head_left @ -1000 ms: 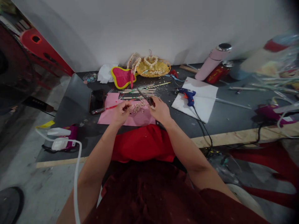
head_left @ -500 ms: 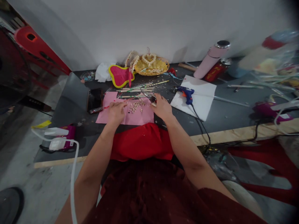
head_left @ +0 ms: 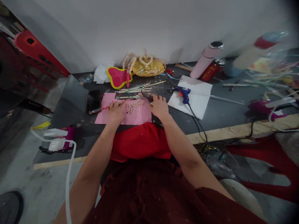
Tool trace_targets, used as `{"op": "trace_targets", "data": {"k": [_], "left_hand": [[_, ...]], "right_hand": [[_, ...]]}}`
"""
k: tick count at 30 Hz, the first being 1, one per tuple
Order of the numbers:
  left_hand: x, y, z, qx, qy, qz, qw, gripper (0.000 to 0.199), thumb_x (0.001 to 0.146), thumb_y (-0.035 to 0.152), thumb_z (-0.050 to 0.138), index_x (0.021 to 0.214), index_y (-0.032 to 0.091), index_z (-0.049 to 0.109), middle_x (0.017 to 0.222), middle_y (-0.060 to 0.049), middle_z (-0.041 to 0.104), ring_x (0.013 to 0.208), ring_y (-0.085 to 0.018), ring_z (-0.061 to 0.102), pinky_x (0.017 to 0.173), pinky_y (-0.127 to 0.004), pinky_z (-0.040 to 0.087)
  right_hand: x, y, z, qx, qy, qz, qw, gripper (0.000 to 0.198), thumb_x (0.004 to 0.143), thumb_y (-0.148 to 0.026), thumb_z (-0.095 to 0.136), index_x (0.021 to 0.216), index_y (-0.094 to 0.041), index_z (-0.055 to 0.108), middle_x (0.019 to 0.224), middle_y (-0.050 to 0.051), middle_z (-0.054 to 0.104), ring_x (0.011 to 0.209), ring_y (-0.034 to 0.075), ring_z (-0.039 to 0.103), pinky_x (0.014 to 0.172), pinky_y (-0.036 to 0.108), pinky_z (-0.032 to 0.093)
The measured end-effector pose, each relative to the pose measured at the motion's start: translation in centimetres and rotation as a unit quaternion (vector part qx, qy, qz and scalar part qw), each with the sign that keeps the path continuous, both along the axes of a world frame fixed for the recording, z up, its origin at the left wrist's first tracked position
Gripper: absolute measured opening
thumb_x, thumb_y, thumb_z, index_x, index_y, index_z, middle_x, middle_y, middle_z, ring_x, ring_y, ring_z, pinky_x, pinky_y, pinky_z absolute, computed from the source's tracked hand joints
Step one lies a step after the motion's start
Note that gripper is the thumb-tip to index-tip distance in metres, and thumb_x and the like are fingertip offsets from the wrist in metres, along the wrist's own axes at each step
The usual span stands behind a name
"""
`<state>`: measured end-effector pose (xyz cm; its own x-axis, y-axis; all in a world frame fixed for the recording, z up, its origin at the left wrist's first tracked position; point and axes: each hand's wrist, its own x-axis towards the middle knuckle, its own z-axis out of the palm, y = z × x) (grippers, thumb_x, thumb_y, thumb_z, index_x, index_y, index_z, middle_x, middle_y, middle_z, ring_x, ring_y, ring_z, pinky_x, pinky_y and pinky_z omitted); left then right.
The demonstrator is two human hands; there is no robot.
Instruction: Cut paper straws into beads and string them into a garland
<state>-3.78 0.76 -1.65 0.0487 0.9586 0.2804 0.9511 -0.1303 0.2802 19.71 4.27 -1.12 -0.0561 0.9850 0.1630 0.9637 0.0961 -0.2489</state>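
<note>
My left hand (head_left: 115,113) rests on the left part of a pink sheet of paper (head_left: 143,117), its fingers bent together. What lies between those fingers, if anything, is too small to make out. A slim pen-like item (head_left: 95,110) with a red end lies just left of it. My right hand (head_left: 160,106) is curled over the handles of metal pliers (head_left: 145,94), whose jaws point up and left. The handles are hidden under the fingers. Between both hands is a loose pile of short pale cut pieces (head_left: 135,106). Thin patterned sticks (head_left: 137,89) lie just beyond the paper.
A phone (head_left: 93,101) lies left of the paper. Behind stand a yellow basket (head_left: 149,73) and a pink, yellow-edged shape (head_left: 118,77). A blue glue gun (head_left: 183,93) rests on a white board (head_left: 198,107), its cord trailing off the table. A pink flask (head_left: 205,60) and red can (head_left: 213,70) stand behind.
The view has shifted slightly. My right hand has closed down over the pliers' handles, which showed more before. My left hand's fingers have drawn in a little.
</note>
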Motion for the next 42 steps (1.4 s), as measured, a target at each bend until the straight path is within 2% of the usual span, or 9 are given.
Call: {"op": "trace_targets", "data": {"k": [5, 9, 12, 16, 20, 26, 30, 35, 42], "left_hand": [[0.5, 0.0, 0.4, -0.034, 0.0, -0.029, 0.999, 0.044, 0.083, 0.011, 0.045, 0.116, 0.033, 0.064, 0.121, -0.007, 0.061, 0.115, -0.031, 0.045, 0.097, -0.052, 0.035], [0.9, 0.5, 0.5, -0.038, 0.014, -0.025, 0.999, 0.045, 0.08, 0.011, 0.047, 0.119, 0.029, 0.061, 0.126, -0.01, 0.059, 0.116, -0.035, 0.045, 0.095, -0.056, 0.035], [1.4, 1.4, 0.9, -0.05, 0.018, -0.029, 0.998, 0.042, 0.079, 0.009, 0.048, 0.114, 0.027, 0.064, 0.124, -0.012, 0.061, 0.116, -0.037, 0.047, 0.094, -0.058, 0.035], [2.2, 3.3, 1.8, -0.07, 0.042, -0.047, 0.996, 0.042, 0.083, 0.009, 0.043, 0.115, 0.025, 0.064, 0.121, -0.01, 0.063, 0.114, -0.032, 0.052, 0.095, -0.051, 0.038], [3.4, 5.2, 2.3, -0.089, 0.088, -0.065, 0.99, 0.038, 0.087, 0.017, 0.042, 0.117, 0.026, 0.065, 0.119, -0.01, 0.064, 0.111, -0.029, 0.055, 0.095, -0.046, 0.039], [5.3, 6.9, 2.1, -0.064, 0.114, -0.057, 0.99, 0.031, 0.089, 0.026, 0.043, 0.102, 0.025, 0.07, 0.108, -0.011, 0.068, 0.108, -0.033, 0.055, 0.091, -0.05, 0.038], [5.8, 7.8, 2.2, -0.076, 0.112, -0.052, 0.989, 0.023, 0.086, 0.028, 0.05, 0.092, 0.022, 0.071, 0.103, -0.012, 0.069, 0.106, -0.032, 0.055, 0.089, -0.046, 0.038], [5.5, 8.0, 2.9, -0.093, 0.121, -0.07, 0.986, 0.019, 0.083, 0.033, 0.056, 0.086, 0.022, 0.072, 0.099, -0.011, 0.07, 0.098, -0.028, 0.058, 0.085, -0.041, 0.04], [4.6, 7.3, 3.0, -0.092, 0.106, -0.102, 0.985, 0.019, 0.083, 0.034, 0.059, 0.084, 0.021, 0.072, 0.096, -0.011, 0.069, 0.101, -0.03, 0.056, 0.089, -0.044, 0.036]], "right_hand": [[0.0, -0.1, 0.3, -0.015, 0.008, 0.004, 1.0, 0.052, 0.087, -0.041, 0.054, 0.132, -0.018, 0.044, 0.121, 0.019, 0.055, 0.113, 0.035, 0.049, 0.086, 0.05, 0.046], [0.1, -0.1, 0.3, -0.01, 0.013, 0.004, 1.0, 0.05, 0.087, -0.039, 0.053, 0.131, -0.018, 0.045, 0.12, 0.019, 0.056, 0.112, 0.036, 0.049, 0.085, 0.051, 0.046], [0.1, -0.1, 0.3, -0.004, 0.016, 0.006, 1.0, 0.049, 0.086, -0.038, 0.055, 0.13, -0.018, 0.046, 0.12, 0.018, 0.056, 0.111, 0.035, 0.049, 0.085, 0.05, 0.046], [0.1, -0.2, 0.4, -0.006, 0.022, 0.01, 1.0, 0.048, 0.086, -0.039, 0.055, 0.129, -0.018, 0.046, 0.12, 0.017, 0.056, 0.111, 0.034, 0.048, 0.086, 0.049, 0.046], [0.2, -0.2, 0.6, -0.017, 0.03, 0.007, 0.999, 0.048, 0.086, -0.038, 0.055, 0.129, -0.019, 0.046, 0.121, 0.016, 0.055, 0.112, 0.034, 0.048, 0.086, 0.048, 0.045], [0.2, -0.3, 0.6, -0.007, 0.033, 0.005, 0.999, 0.05, 0.085, -0.037, 0.057, 0.129, -0.019, 0.045, 0.12, 0.016, 0.055, 0.111, 0.034, 0.048, 0.085, 0.048, 0.045], [0.2, -0.2, 0.5, -0.006, 0.042, -0.007, 0.999, 0.047, 0.082, -0.038, 0.06, 0.124, -0.019, 0.047, 0.116, 0.015, 0.058, 0.108, 0.033, 0.05, 0.085, 0.046, 0.046], [0.4, -0.1, 0.8, -0.023, 0.054, -0.003, 0.998, 0.037, 0.082, -0.039, 0.06, 0.112, -0.02, 0.052, 0.113, 0.014, 0.06, 0.106, 0.031, 0.051, 0.084, 0.045, 0.046], [0.4, -0.3, 1.2, -0.023, 0.041, 0.014, 0.999, 0.028, 0.084, -0.038, 0.059, 0.103, -0.018, 0.061, 0.117, 0.014, 0.058, 0.107, 0.032, 0.05, 0.085, 0.045, 0.046]]}}
